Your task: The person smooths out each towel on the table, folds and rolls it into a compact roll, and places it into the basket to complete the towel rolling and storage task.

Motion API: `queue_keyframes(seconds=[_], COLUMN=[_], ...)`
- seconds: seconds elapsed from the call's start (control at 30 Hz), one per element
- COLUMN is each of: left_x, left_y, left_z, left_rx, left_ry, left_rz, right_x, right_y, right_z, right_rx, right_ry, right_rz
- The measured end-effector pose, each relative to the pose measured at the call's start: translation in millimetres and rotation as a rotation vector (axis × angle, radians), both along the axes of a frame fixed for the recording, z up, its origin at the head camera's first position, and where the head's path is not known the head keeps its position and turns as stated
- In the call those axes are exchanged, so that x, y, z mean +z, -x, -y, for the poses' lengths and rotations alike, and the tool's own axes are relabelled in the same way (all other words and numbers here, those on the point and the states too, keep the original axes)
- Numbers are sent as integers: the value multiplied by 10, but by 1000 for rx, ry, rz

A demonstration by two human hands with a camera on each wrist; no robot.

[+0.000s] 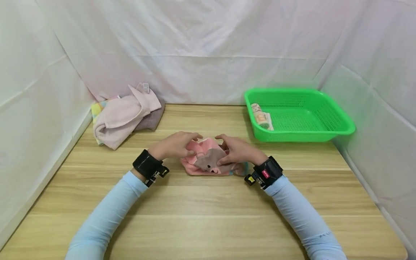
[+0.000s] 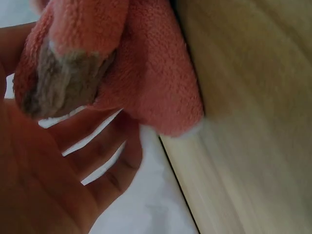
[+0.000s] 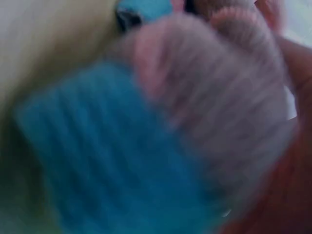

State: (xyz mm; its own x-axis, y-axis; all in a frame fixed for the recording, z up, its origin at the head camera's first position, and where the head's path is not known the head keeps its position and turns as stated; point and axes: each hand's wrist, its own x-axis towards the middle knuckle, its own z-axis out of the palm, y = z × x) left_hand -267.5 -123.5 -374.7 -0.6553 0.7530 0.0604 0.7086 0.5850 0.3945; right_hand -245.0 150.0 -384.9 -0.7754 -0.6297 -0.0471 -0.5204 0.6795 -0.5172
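Observation:
A pink towel [image 1: 208, 159] with a grey animal figure and blue patches lies bunched at the middle of the wooden table. On its left side my left hand [image 1: 178, 145] grips the cloth, thumb in front. The left wrist view shows its fingers behind a rolled pink and grey fold [image 2: 141, 73]. My right hand [image 1: 238, 150] holds the other side, its thumb pressed on the grey figure. Close to the right wrist camera hang a blurred blue corner [image 3: 112, 151] and a grey part of the towel.
Several folded towels [image 1: 125, 112], pale pink, grey and yellow-patterned, are piled at the back left. A green plastic basket [image 1: 299, 135] stands at the back right, with a rolled cloth [image 1: 260, 117] along its left wall. White sheets [image 1: 201, 50] enclose the table.

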Motion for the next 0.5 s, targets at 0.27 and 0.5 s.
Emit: queue_keyframes(seconds=[0.27, 0.5], left_x=[3, 51], left_y=[-49, -65], left_z=[-36, -20], left_rx=[15, 20], left_ry=[112, 73], left_rz=[-21, -102], right_x=[71, 181], right_y=[-50, -63], right_z=[37, -22], right_rx=[-10, -30], right_ry=[-25, -50], right_rz=[-91, -120])
